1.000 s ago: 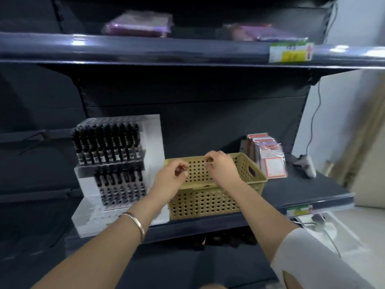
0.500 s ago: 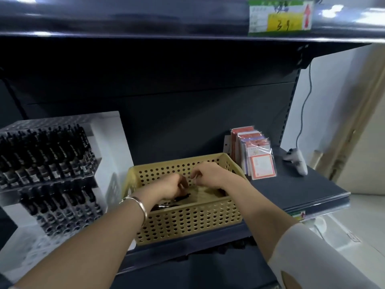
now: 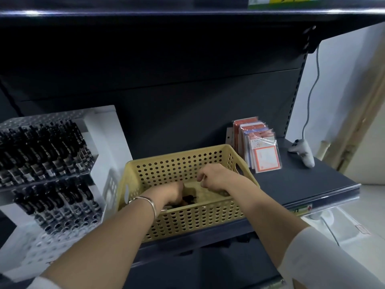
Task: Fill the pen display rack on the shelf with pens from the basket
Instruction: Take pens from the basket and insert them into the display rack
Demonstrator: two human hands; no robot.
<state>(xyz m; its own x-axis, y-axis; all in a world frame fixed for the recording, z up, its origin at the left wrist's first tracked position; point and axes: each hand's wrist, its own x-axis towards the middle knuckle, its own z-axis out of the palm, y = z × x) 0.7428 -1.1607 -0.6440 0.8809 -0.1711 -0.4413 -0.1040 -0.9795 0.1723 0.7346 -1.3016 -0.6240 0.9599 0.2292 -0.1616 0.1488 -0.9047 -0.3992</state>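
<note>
A yellow perforated basket [image 3: 187,220] stands on the dark shelf, with a few dark pens [image 3: 189,200] on its floor. My left hand [image 3: 168,193], a silver bangle on its wrist, reaches down inside the basket and its fingers curl onto those pens. My right hand [image 3: 215,179] hovers just above the basket's middle with fingers curled and fingertips pinched together; nothing shows in it. The clear tiered pen display rack [image 3: 98,161] stands left of the basket. Its two upper tiers hold rows of black pens [image 3: 45,155], and its lowest tier shows empty holes.
Packets of red-and-white cards [image 3: 258,149] stand behind the basket's right corner. A white game controller [image 3: 303,153] with a cable lies at the shelf's right end. Another shelf [image 3: 187,13] overhangs above. The shelf's front edge [image 3: 312,197] runs just before the basket.
The view has moved closer and to the right. Both hands have dropped from the basket's rim into it, the left one down onto the pens at the bottom.
</note>
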